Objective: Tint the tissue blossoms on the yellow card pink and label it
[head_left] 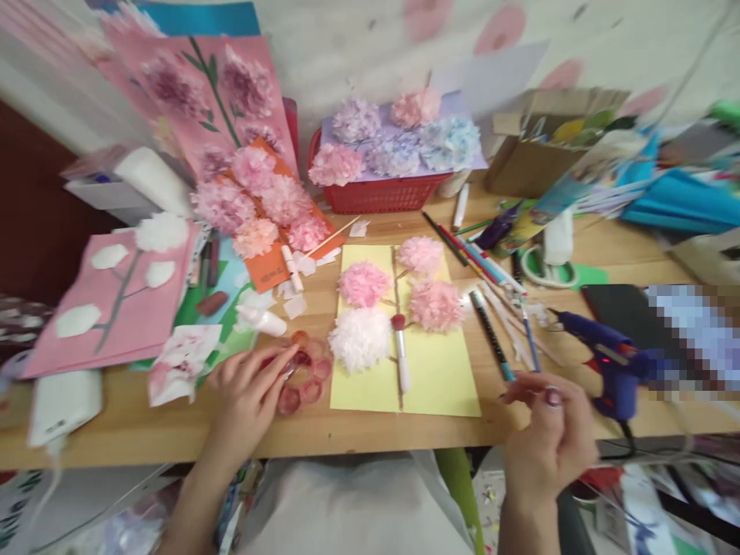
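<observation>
A yellow card (428, 370) lies on the wooden table (173, 432) with several pink and white tissue-paper flowers (363, 284) glued on it. A white brush with a red tip (401, 351) rests across the card. My left hand (248, 393) lies on a round paint palette with reddish wells (304, 374), fingers spread over its left side. My right hand (549, 432) hovers near the table's front edge, right of the card, fingers curled loosely; nothing shows in them. A blue glue gun (607, 362) lies just right of that hand.
A red basket (375, 193) topped with paper flowers stands at the back. Pink cards with flowers (116, 301) lie at the left, an orange card (271, 270) behind the palette. Pens and pencils (491, 277) lie right of the yellow card. A cardboard box (532, 154) stands back right.
</observation>
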